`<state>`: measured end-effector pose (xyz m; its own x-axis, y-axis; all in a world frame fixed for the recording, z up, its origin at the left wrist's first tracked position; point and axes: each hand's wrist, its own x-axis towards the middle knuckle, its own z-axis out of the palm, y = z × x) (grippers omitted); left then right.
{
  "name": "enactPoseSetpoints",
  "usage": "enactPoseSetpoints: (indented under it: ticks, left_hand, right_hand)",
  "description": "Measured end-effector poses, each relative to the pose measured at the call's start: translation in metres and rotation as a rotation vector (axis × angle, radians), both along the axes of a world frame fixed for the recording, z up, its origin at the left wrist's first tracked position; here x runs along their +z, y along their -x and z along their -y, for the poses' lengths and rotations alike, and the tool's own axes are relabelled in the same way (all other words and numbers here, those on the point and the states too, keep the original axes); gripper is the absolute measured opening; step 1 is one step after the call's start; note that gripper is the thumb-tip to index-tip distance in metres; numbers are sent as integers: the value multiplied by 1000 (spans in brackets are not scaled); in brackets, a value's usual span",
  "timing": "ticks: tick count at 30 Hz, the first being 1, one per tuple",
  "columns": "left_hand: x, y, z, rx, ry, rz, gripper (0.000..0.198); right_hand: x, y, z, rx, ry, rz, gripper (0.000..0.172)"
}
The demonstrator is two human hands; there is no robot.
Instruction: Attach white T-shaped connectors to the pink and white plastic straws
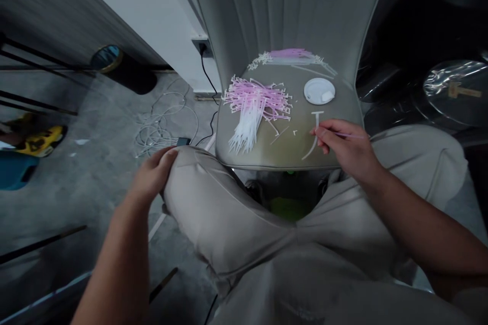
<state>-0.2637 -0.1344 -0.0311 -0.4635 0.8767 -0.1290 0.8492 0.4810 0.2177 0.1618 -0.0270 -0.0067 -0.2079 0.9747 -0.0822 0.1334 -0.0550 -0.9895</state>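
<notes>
My right hand (345, 144) pinches a thin white plastic strip (317, 124) with a T-shaped end between thumb and fingers, just above the front of a grey chair seat (263, 157). A thin pink stick (348, 135) also passes through this hand. My left hand (154, 170) lies on my left knee, holding nothing that I can see; its fingers are partly hidden. On the seat are a heap of pink strips (257, 96) with white ends and a fanned bundle of white strips (247, 124). Behind my right hand sits a round white lid (318, 92) with a small white lump (327, 96).
More pink strips (290, 53) and white ones lie along the back of the seat. A cable coil (163, 129) and a dark cylindrical bin (125, 68) are on the floor at left. A plugged-in black cord (206, 68) hangs beside the chair. Shiny dark wrapped objects (457, 94) stand at right.
</notes>
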Motion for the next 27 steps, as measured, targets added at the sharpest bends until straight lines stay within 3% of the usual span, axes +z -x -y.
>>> enactPoseSetpoints:
  ticks: [2, 7, 13, 18, 27]
  left_hand:
    - [3, -14, 13, 71, 8, 6, 61]
    - [1, -47, 52, -108, -142, -70, 78]
    - [-17, -85, 87, -154, -177, -143, 91]
    - [-20, -73, 76, -68, -210, -66, 88]
    - [2, -35, 32, -83, -69, 17, 73]
  right_hand:
    - [-1, -1, 0, 6, 0, -3, 13]
    - [-1, 0, 1, 13, 9, -6, 14]
    - [2, -1, 3, 10, 5, -13, 14]
    - [0, 0, 2, 13, 9, -11, 15]
    - [4, 0, 2, 11, -4, -21, 17]
